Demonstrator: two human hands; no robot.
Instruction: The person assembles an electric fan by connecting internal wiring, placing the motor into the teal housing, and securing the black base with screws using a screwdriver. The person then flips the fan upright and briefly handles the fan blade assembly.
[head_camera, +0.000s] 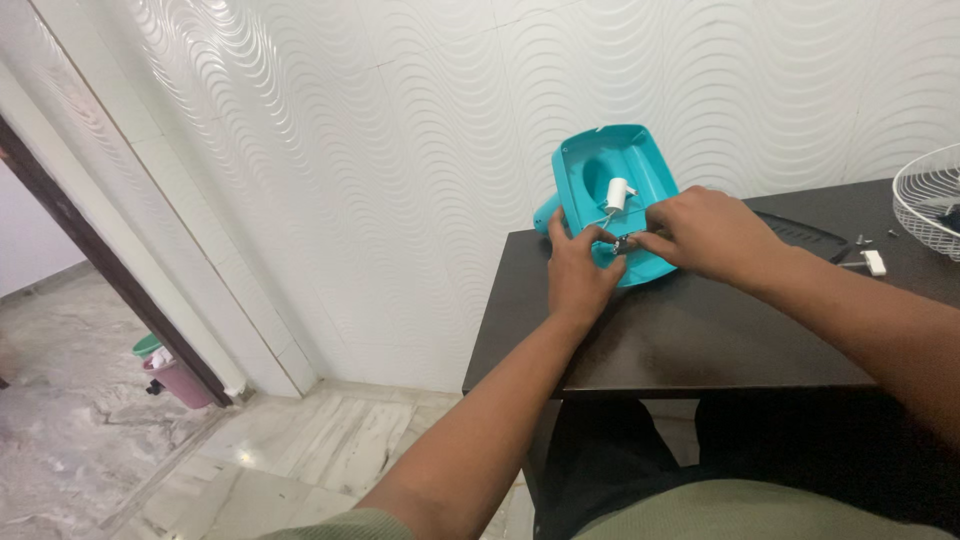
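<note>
A teal plastic housing (620, 165) stands tilted on the dark table (680, 330), its hollow side facing me. Inside it sits a small white cylindrical part (617, 193) with thin wires. My left hand (578, 272) rests on the housing's lower left edge, fingers spread on it. My right hand (708, 232) reaches in from the right and pinches a small dark part (622, 244) at the housing's lower rim. The fingertips of both hands nearly meet there.
A black flat piece (805, 233) lies behind my right hand. Small screws (862, 240) and a white piece (875, 263) lie on the table's right. A white wire fan grille (930, 200) is at the far right. A pink bucket (178, 378) stands by the doorway, lower left.
</note>
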